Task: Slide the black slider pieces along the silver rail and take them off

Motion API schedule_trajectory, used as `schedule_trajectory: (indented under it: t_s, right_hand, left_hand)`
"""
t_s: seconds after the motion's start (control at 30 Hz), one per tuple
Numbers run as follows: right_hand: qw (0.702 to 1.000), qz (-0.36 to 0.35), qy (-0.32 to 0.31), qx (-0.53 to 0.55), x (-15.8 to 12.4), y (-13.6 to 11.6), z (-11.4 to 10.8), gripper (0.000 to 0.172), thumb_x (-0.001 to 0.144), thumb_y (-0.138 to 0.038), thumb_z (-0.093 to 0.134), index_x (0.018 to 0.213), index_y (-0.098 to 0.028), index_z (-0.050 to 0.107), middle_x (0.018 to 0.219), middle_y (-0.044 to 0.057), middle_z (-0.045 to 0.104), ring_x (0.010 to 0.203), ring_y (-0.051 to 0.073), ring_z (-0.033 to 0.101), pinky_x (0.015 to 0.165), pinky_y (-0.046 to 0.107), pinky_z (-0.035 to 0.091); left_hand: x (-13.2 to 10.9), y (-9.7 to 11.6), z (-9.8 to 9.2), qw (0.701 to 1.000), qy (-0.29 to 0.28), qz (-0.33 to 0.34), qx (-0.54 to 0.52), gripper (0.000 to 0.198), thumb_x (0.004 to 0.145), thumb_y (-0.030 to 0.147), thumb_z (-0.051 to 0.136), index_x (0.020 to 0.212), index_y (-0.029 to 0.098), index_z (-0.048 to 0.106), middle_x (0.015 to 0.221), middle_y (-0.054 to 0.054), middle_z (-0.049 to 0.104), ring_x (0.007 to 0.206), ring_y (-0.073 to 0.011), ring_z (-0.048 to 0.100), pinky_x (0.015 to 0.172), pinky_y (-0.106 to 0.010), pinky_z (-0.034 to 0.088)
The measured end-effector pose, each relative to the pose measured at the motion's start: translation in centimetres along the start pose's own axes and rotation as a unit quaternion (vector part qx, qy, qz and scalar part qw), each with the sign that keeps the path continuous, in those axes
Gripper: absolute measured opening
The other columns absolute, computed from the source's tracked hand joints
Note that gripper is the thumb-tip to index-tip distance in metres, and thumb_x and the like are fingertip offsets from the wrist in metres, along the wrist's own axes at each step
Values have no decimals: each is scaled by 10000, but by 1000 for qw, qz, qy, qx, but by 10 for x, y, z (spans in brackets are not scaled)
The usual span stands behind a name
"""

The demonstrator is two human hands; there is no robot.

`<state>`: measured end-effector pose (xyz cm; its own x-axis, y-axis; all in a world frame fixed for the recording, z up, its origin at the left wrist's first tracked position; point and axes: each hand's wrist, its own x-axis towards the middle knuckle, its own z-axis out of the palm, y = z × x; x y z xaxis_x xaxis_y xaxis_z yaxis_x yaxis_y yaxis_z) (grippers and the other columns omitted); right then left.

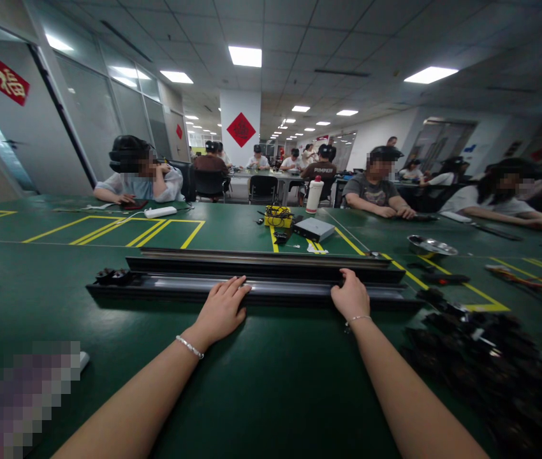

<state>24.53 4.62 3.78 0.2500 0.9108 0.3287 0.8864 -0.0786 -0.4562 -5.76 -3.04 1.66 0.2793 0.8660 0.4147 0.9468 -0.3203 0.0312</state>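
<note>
A long black rail (280,291) with a shiny, light-coloured inner channel lies crosswise on the green table in front of me. My left hand (226,309) rests on its near side, fingers stretched out flat over the channel. Farther right, my right hand (350,296) bends its fingers over the same rail, partly hiding it. Behind it lie a second black rail (271,263) and a thinner strip, parallel to the first. Small black parts (112,275) sit in the left end of the near rail.
A heap of small black parts (495,370) covers the table's right side, near a metal bowl (432,245). Farther back stand a grey box (314,229), a yellow holder with cables (278,217) and a white bottle (314,196). People sit across the table. A blurred-out object (22,401) lies front left.
</note>
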Motion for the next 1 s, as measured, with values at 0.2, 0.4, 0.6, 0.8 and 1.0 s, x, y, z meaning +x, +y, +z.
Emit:
schedule_trajectory:
  t_s: [0.2,0.4,0.6,0.8,1.0]
  right_hand:
    - [999,20,21,-26,4,6,-1,537,715,-279,530,1234,-154,473,1119,121,579,1095,262,488,923,370,370]
    - [999,35,2,-23,9,11,-2,529,720,-277,516,1232,-150,474,1060,116,609,1043,261,530,882,368,398]
    - [998,41,1,-53,14,20,-3,575,693,-372,548,1208,-116,514,1091,140,597,1058,273,521,890,372,393]
    - [993,37,-23,-108,18,33,-4,632,685,-563,517,1136,-127,585,1200,135,553,1189,339,401,963,457,324]
    - [993,20,-24,-112,17,36,-5,556,722,-507,494,1133,-146,593,1228,118,547,1179,314,414,962,455,321]
  left_hand:
    - [0,-1,2,1000,5,-1,-2,482,768,252,491,1250,265,473,1409,-53,427,1273,-234,398,1037,-431,311]
    - [0,-1,1,1000,1,4,2,471,773,254,486,1244,262,474,1409,-52,427,1242,-225,427,1033,-419,313]
    - [0,-2,2,1000,4,2,-5,487,762,251,492,1249,270,470,1404,-51,431,1225,-223,439,1021,-417,319]
    - [1,-2,2,1000,0,5,-3,477,763,258,497,1239,265,474,1405,-49,431,1217,-221,446,1017,-413,325]
    - [1,-2,0,1000,-2,5,-3,477,760,253,497,1236,261,475,1403,-51,433,1214,-221,451,1012,-415,330]
